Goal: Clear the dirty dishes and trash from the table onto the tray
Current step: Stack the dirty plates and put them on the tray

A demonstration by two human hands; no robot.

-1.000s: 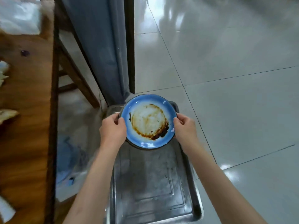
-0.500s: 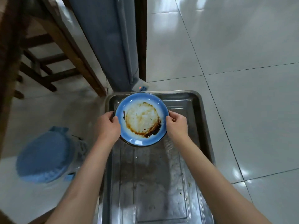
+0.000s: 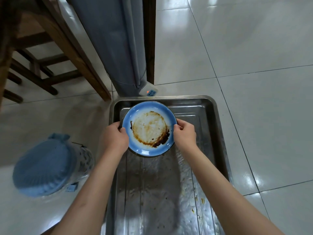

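Observation:
A blue-rimmed plate [image 3: 149, 128] with a white centre and brown sauce stains is held over the far left part of a large steel tray [image 3: 208, 126] on the floor. My left hand [image 3: 114, 138] grips the plate's left rim, fingers curled under it. My right hand [image 3: 184, 134] grips the right rim the same way. Whether the plate touches the tray floor I cannot tell. The tray holds only smears and a few crumbs near its right side.
A blue bag-lined bin [image 3: 45, 165] stands on the tiled floor left of the tray. Wooden chair and table legs [image 3: 71, 48] rise at the upper left. A grey curtain [image 3: 115, 41] and a white power strip [image 3: 150, 92] sit just beyond the tray's far edge.
Both hands have carried the plate forward and down over the tray's far end. My view has swung off the wooden table toward the floor, showing the whole tray.

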